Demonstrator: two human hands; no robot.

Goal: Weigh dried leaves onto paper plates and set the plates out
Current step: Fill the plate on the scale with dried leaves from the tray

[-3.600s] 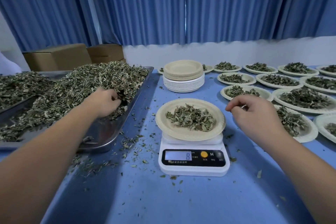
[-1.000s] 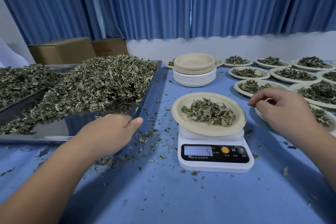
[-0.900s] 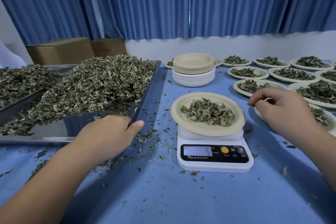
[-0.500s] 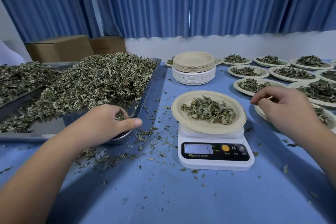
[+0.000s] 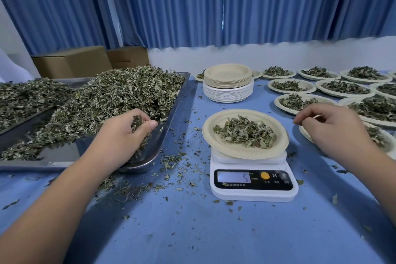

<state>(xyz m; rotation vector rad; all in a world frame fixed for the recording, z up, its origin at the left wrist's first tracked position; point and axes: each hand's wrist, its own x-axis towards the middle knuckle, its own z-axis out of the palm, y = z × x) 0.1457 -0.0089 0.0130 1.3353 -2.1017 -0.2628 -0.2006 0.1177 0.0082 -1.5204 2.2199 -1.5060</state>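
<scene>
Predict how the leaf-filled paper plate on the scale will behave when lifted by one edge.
Probably very light: the scale display reads only 5. The thin paper plate may flex or tilt; it already overhangs the scale. Its loose, heaped leaves could slide off.

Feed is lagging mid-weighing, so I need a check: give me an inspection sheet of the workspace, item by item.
Surface: blue table, littered in places.
Job's things: steel tray heaped with dried green leaves; round beige paper plate of them on white digital scale reading 5; stack of empty plates; filled plates at right.
Clutter: loose leaf bits beside tray.
Grips: left hand holds leaves in tray; right hand curled beside scale, contents unclear.
Cables: nothing seen.
Surroundings: blue curtains, two cardboard boxes.
</scene>
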